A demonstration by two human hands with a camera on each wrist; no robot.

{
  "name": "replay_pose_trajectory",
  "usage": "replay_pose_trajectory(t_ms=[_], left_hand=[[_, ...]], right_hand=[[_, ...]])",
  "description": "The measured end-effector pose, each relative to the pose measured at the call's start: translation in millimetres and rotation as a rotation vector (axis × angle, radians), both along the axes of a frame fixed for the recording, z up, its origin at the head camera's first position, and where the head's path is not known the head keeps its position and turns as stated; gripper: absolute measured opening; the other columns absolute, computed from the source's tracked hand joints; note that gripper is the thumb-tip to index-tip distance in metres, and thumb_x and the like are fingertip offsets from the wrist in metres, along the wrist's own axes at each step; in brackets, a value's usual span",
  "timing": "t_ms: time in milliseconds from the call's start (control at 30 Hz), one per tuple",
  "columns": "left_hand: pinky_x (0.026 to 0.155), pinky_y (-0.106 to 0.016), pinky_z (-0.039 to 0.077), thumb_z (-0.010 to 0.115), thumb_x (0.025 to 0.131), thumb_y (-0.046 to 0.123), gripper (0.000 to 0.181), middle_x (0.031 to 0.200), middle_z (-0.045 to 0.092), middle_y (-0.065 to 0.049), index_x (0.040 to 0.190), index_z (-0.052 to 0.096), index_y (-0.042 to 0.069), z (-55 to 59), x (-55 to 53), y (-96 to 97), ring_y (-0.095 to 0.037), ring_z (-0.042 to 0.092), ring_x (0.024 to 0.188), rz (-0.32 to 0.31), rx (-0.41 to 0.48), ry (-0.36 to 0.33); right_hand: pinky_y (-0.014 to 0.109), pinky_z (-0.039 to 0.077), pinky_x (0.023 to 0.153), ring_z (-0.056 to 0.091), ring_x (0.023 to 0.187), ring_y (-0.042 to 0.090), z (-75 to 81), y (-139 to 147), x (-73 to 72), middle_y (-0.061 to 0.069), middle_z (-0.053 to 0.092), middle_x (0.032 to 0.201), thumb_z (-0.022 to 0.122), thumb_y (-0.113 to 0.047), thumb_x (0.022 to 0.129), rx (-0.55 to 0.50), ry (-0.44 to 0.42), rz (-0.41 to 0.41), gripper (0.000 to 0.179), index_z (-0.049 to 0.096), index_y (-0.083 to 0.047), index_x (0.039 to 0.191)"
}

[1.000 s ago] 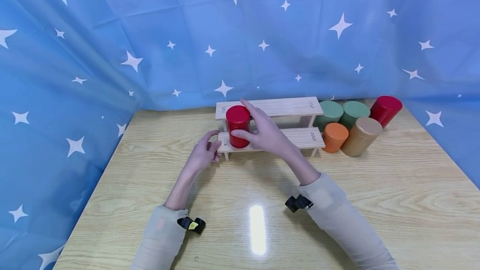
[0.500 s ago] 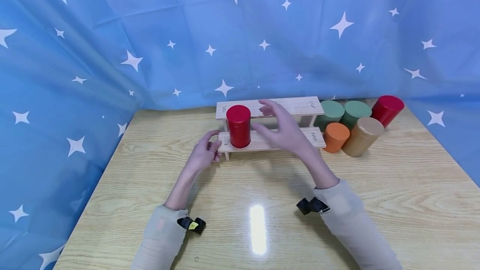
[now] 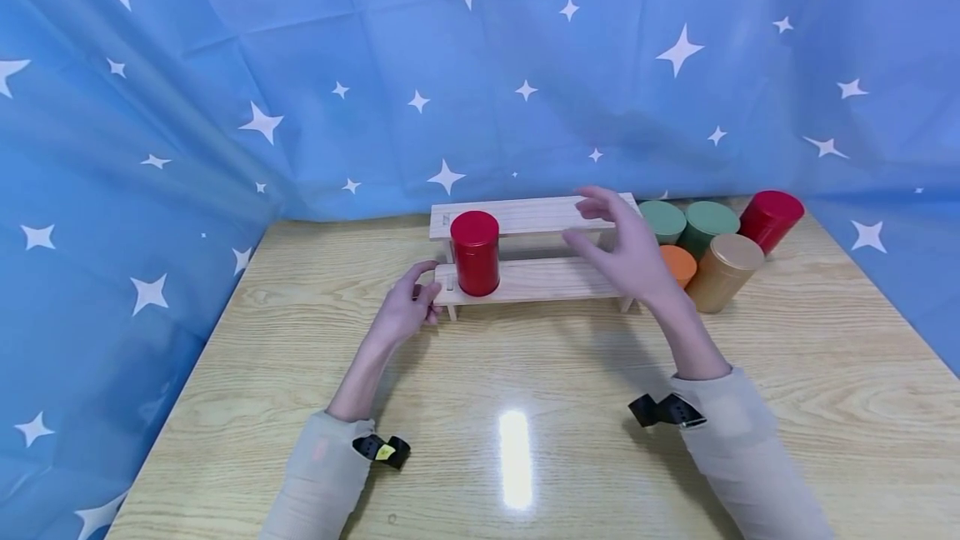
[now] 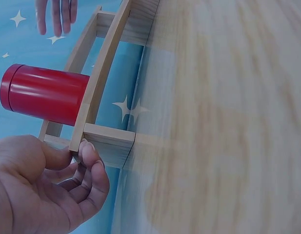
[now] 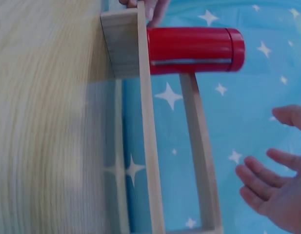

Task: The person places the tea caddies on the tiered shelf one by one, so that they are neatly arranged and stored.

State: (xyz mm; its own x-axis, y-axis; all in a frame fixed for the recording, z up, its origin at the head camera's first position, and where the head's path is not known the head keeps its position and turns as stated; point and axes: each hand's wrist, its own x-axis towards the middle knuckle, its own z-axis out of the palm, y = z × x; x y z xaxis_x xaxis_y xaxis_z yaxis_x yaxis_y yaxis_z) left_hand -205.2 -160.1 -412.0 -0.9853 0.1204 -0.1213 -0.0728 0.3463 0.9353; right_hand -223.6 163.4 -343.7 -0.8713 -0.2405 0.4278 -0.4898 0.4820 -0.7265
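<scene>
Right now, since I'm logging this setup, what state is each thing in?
Shelved red canister: lidded, upright.
Wooden shelf: standing, left end pinched.
Left hand: pinching the shelf.
Right hand: open, empty.
Green canister nearer the shelf: closed.
Other green canister: closed.
Orange canister: closed, partly hidden.
Gold canister: closed.
Far red canister: closed.
Starry backdrop: hanging, creased.

Passable over the lower pale wooden shelf (image 3: 555, 280), between its red cylindrical can (image 3: 476, 261) and right hand (image 3: 632, 250); farther right, blocked by gold cylindrical can (image 3: 722, 275).
</scene>
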Motion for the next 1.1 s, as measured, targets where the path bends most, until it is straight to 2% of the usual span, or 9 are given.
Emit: replay_pose_trajectory(t_ms=[267, 467, 667, 800, 900, 1033, 1100], left_hand=[[0.066, -0.031, 0.055, 0.048, 0.108, 0.011, 0.045, 0.083, 0.060, -0.015, 0.153, 0.041, 0.010, 1.1, -0.1, 1.1, -0.018, 0.060, 0.065, -0.001, 0.003, -0.011], [0.065, -0.031, 0.054, 0.048, 0.108, 0.012, 0.045, 0.084, 0.061, -0.015, 0.153, 0.040, 0.010, 1.0, -0.1, 1.2, -0.019, 0.060, 0.066, -0.006, 0.007, -0.017], [0.065, -0.031, 0.055, 0.048, 0.109, 0.013, 0.046, 0.082, 0.061, -0.014, 0.153, 0.040, 0.011, 0.2, 0.3, 0.2, -0.018, 0.060, 0.065, -0.001, -0.003, -0.015], [0.066, -0.032, 0.055, 0.048, 0.109, 0.013, 0.046, 0.082, 0.061, -0.014, 0.153, 0.039, 0.010, 0.5, 0.7, 0.4, -0.018, 0.060, 0.064, -0.004, -0.013, -0.007], [0.066, -0.032, 0.055, 0.048, 0.109, 0.013, 0.045, 0.082, 0.061, -0.014, 0.153, 0.040, 0.010, 0.7, 0.9, 0.5, -0.017, 0.060, 0.064, -0.001, -0.015, -0.009], [0.066, -0.031, 0.055, 0.048, 0.109, 0.013, 0.045, 0.083, 0.061, -0.014, 0.153, 0.040, 0.010, 0.7, 0.9, 0.5, -0.017, 0.060, 0.065, 0.000, -0.009, -0.016], [0.065, -0.030, 0.054, 0.048, 0.109, 0.013, 0.045, 0.083, 0.061, -0.014, 0.153, 0.040, 0.010, 0.7, 0.7, 0.4, -0.017, 0.060, 0.065, 0.000, -0.002, -0.017]], right_hand=[[0.056, 0.035, 0.108, 0.052, 0.126, 0.033, 4.3, 28.7, 4.9, 0.019, 0.058, 0.132, 0.072, -0.024, 0.096, -0.004, 0.007, -0.069, 0.059, 0.048, -0.010, 0.148], [0.056, 0.036, 0.109, 0.050, 0.127, 0.033, 5.8, 49.0, 8.7, 0.017, 0.055, 0.136, 0.073, -0.023, 0.096, 0.000, -0.036, -0.122, 0.062, 0.045, -0.012, 0.150], [0.031, 0.036, 0.108, 0.050, 0.125, 0.034, 6.5, 69.7, 11.7, 0.016, 0.056, 0.135, 0.071, -0.021, 0.096, 0.021, -0.028, -0.152, 0.061, 0.044, -0.011, 0.150], [0.033, 0.037, 0.110, 0.051, 0.125, 0.034, 7.1, 85.6, 14.3, 0.016, 0.058, 0.133, 0.072, -0.024, 0.095, 0.057, -0.027, -0.213, 0.061, 0.046, -0.011, 0.149], [0.027, 0.039, 0.107, 0.051, 0.125, 0.036, 7.2, 99.3, 15.1, 0.016, 0.057, 0.133, 0.072, -0.028, 0.096, 0.086, -0.047, -0.258, 0.062, 0.046, -0.014, 0.150], [0.014, 0.037, 0.096, 0.049, 0.127, 0.035, 5.7, 119.8, 14.8, 0.015, 0.054, 0.135, 0.071, -0.030, 0.097, 0.098, -0.088, -0.284, 0.063, 0.043, -0.017, 0.152], [0.016, 0.037, 0.100, 0.046, 0.129, 0.033, 4.1, 129.8, 14.6, 0.016, 0.051, 0.138, 0.070, -0.030, 0.097, 0.101, -0.116, -0.280, 0.064, 0.042, -0.016, 0.153]])
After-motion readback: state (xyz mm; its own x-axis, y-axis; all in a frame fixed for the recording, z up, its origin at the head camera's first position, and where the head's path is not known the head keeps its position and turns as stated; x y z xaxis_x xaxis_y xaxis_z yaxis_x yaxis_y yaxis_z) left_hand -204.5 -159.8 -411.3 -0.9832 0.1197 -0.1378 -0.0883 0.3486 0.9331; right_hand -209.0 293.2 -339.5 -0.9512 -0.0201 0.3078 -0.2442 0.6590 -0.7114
